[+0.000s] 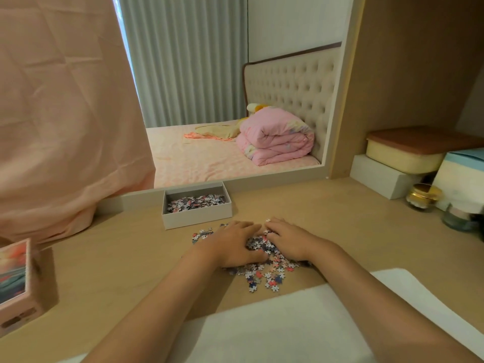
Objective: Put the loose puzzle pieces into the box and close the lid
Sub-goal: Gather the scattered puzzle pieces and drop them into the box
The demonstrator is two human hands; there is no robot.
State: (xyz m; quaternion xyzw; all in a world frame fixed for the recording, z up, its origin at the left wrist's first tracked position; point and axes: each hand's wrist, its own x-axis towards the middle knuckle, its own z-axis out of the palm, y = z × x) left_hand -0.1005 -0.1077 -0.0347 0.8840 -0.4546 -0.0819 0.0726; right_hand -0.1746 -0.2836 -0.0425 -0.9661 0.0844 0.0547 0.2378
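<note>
- The loose pieces [264, 273] lie in a heap on the tabletop [117, 258], just below the centre of the view, with a few strays trailing off toward 5 o'clock and 9 o'clock.
- The left hand [233, 244] rests palm down on the 9 o'clock side of the heap. Its fingers [248, 226] are close together, lightly bent and pressing on the pieces.
- The right hand [290, 242] lies palm down on the 3 o'clock side. Its fingers [275, 224] are together and bent the same way, their tips nearly meeting the left hand's at 12 o'clock.
- The box [196, 218] stands open at 11 o'clock from the heap, near it but not touching, with a layer of pieces already inside.
- What looks like the lid [15, 273], picture side showing, sits tilted at the 8 o'clock edge of the view, well apart from the box.
- A white pad [288, 323] lies at 6 o'clock, under the forearms.
- Two jars [423, 196] stand at 3 o'clock.
</note>
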